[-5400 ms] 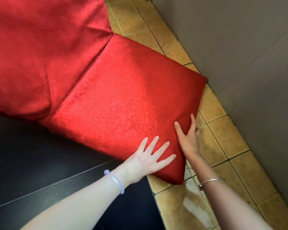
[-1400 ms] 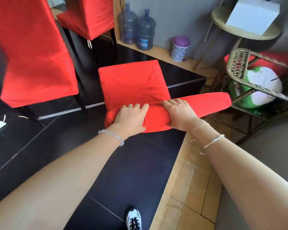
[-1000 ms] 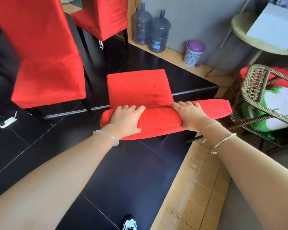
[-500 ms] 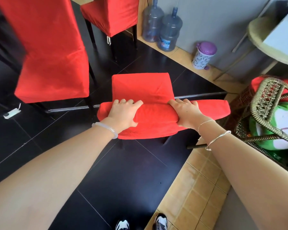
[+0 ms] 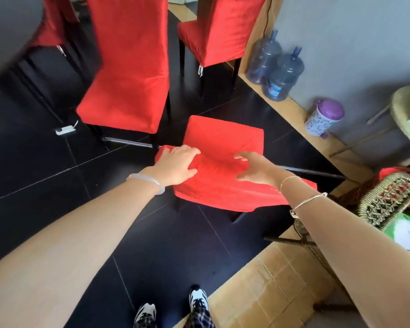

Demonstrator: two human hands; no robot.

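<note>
- Red-covered chair (image 5: 223,190): stands on the black floor (image 5: 45,176) in front of the person, seat pointing away. Its back's top edge is nearest the camera and runs from left to lower right.
- Left hand (image 5: 175,165): lies on the left end of the back's top edge, fingers bent over the cloth and thumb pressed to its near face, grasping it.
- Right hand (image 5: 258,169): released, with fingers spread and curved. It is held just above the cover near the middle of the top edge, and I cannot tell whether it touches.
- Second covered chair (image 5: 128,79): to the left beyond, near the seat's far left corner, with dark floor between them.
- Third covered chair (image 5: 213,31): further back.
- Wicker frame (image 5: 388,197): close by the right end of the back.
- Two water bottles (image 5: 273,69) and a purple-lidded cup (image 5: 324,117): on the tan tile strip (image 5: 270,287) along the grey wall, well apart from the seat.
- Shoes (image 5: 199,301): at the bottom edge, with open black floor between them and the chair legs.
</note>
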